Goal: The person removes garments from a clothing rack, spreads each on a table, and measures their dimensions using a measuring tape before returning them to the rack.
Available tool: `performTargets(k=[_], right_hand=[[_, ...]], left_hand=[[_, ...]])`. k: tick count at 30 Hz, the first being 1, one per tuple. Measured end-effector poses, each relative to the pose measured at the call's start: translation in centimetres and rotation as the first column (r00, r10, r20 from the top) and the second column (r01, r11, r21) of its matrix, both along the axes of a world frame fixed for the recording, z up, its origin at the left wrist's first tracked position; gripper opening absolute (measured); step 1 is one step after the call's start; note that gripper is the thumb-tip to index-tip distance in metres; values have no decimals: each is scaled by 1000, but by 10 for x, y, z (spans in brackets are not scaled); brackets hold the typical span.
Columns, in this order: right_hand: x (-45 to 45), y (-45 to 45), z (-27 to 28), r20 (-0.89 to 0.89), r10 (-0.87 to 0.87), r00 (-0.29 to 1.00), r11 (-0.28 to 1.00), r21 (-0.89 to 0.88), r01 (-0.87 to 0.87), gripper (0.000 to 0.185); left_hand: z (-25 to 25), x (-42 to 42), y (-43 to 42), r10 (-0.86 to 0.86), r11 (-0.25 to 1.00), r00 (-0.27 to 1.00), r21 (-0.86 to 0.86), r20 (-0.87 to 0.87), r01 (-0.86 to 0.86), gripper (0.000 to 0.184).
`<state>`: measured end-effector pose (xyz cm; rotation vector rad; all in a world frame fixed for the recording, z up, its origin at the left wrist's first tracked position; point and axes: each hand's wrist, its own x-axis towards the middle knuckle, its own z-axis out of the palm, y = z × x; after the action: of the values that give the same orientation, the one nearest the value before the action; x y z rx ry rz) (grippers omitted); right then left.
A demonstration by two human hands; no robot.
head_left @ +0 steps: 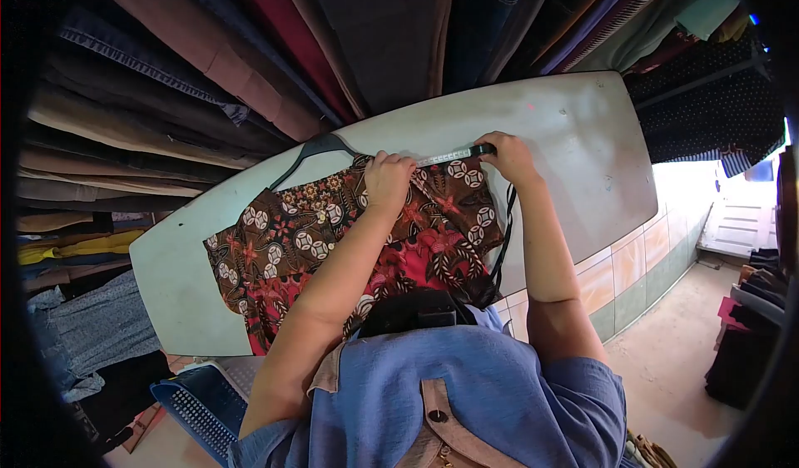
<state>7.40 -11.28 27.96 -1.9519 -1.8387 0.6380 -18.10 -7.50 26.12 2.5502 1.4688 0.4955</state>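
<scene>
A brown and red batik-patterned garment (312, 239) lies spread on a pale board-like table top (574, 160), with a dark hanger (320, 146) at its upper left edge. Across its upper edge runs a white tape measure (445, 158), stretched between my two hands. My left hand (389, 183) is closed, fingers pressed down on the garment at the tape's left end. Pinched between the fingers of my right hand (509, 158) is the tape's dark right part. From there a black strip (504, 239) hangs down over the garment's right side.
Rows of hanging clothes (374, 35) crowd the table's far side, and folded ones (66, 247) are stacked at left. A blue plastic basket (200, 406) stands at lower left. A dark dotted garment (707, 106) hangs at right, above a tiled wall (632, 268).
</scene>
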Motion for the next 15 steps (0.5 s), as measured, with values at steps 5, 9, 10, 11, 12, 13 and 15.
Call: performTargets(k=[5, 9, 10, 11, 12, 13, 15], right_hand=[[9, 0, -6, -62, -21, 998, 999, -31, 19, 26], [16, 0, -11, -56, -40, 998, 999, -35, 38, 26], [18, 0, -9, -71, -48, 996, 998, -42, 45, 27], [19, 0, -7, -85, -55, 995, 998, -49, 51, 27], [19, 0, -6, -83, -53, 995, 998, -49, 49, 27], [18, -1, -4, -104, -65, 992, 996, -59, 59, 28], [19, -1, -4, -121, -75, 990, 995, -69, 67, 29]], left_hand=[[5, -7, -10, -88, 991, 996, 99, -8, 88, 15], [8, -15, -16, -78, 992, 993, 94, -88, 86, 24], [9, -16, -16, -61, 996, 994, 64, -87, 67, 24], [9, -16, -16, -59, 996, 995, 65, -86, 65, 24], [10, -16, -16, -62, 996, 993, 52, -102, 68, 25], [9, -16, -17, -65, 997, 991, 38, -116, 70, 26], [9, -16, -17, -65, 997, 992, 44, -108, 70, 26]])
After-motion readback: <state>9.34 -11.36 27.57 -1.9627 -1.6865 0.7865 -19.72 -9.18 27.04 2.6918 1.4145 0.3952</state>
